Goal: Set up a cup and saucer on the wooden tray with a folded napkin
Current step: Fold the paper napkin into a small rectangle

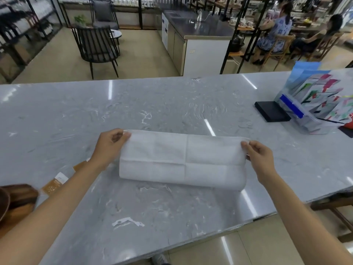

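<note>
A white napkin (183, 159) lies as a long folded band on the grey marble counter (152, 108). Its far long edge is lifted off the surface. My left hand (109, 145) pinches the napkin's far left corner. My right hand (257, 153) pinches its far right corner. A wooden tray (19, 197) shows only partly at the left edge of the view, with a brown rounded item on it cut off by the frame. No cup or saucer can be made out clearly.
Orange-brown paper packets (57, 182) lie beside the tray under my left forearm. At the right stand a black flat box (271, 110) and a clear holder of leaflets (315, 100). The counter's near edge runs diagonally to the lower left. People sit at tables beyond.
</note>
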`<state>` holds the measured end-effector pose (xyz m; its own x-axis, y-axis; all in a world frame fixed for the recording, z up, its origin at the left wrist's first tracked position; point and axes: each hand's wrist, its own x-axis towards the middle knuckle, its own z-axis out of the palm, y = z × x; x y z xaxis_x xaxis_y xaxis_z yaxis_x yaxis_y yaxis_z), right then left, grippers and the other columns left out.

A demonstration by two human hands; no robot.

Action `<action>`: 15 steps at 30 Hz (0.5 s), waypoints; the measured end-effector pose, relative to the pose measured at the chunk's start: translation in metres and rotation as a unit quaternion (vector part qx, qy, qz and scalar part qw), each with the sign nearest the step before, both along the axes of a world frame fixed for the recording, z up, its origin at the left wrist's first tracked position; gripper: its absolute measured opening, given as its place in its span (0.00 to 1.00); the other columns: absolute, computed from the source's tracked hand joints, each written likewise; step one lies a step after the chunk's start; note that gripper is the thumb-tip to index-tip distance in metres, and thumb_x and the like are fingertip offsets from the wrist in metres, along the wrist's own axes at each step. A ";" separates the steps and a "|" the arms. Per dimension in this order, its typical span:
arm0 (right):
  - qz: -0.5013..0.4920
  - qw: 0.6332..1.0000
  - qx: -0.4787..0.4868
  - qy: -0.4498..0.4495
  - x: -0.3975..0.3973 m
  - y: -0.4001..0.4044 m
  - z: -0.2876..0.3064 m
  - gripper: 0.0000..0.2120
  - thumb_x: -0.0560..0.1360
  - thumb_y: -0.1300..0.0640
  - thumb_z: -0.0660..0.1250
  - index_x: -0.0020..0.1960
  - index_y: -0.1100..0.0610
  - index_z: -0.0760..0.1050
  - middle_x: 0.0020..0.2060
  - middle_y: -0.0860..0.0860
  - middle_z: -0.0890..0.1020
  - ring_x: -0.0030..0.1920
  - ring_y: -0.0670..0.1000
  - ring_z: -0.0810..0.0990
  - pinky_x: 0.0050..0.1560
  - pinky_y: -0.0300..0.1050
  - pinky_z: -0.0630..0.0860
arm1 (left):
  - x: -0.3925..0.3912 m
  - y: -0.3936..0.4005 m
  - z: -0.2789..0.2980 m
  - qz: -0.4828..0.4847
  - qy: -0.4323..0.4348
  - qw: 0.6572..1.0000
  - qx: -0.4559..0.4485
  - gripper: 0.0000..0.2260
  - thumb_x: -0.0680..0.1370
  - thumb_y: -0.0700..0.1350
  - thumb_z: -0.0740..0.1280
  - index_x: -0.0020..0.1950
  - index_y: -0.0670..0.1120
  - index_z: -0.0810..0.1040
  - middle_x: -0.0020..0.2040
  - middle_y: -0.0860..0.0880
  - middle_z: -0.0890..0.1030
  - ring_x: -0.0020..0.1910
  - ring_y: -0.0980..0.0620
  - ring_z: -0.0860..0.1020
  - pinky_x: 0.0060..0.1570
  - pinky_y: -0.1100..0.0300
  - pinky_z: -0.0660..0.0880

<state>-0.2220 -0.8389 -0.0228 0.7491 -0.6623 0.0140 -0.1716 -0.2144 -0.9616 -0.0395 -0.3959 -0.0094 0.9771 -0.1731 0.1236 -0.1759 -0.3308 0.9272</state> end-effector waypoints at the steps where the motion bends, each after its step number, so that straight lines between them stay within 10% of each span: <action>1: -0.003 1.000 0.000 0.016 0.014 -0.004 -0.008 0.10 0.77 0.51 0.73 0.37 0.50 0.80 0.30 0.43 0.80 0.33 0.45 0.77 0.42 0.50 0.79 | 0.017 -0.009 -0.008 0.003 0.005 1.000 0.022 0.05 0.79 0.47 0.72 0.43 0.53 0.84 0.39 0.56 0.85 0.39 0.60 0.81 0.44 0.60 0.78; 7: -0.045 0.972 -0.117 0.198 0.060 -0.016 -0.060 0.09 0.77 0.50 0.68 0.41 0.53 0.81 0.34 0.49 0.82 0.39 0.54 0.79 0.39 0.45 0.71 | 0.084 -0.054 -0.061 -0.014 0.068 0.983 0.168 0.07 0.78 0.43 0.73 0.49 0.40 0.84 0.46 0.41 0.85 0.49 0.43 0.83 0.52 0.54 0.76; 15: -0.105 0.940 -0.224 0.234 0.069 -0.008 -0.078 0.08 0.79 0.43 0.63 0.47 0.46 0.77 0.37 0.41 0.81 0.39 0.48 0.79 0.37 0.43 0.69 | 0.099 -0.059 -0.089 0.040 0.028 0.978 0.203 0.04 0.76 0.45 0.75 0.43 0.46 0.84 0.38 0.48 0.85 0.36 0.52 0.81 0.43 0.65 0.76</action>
<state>-0.1534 -0.8471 -0.1012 0.5962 -0.8024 0.0285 -0.6372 -0.4945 -0.5912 0.0597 -0.4545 -0.0979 0.9928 -0.1194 0.0067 -0.0871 -0.6839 0.7244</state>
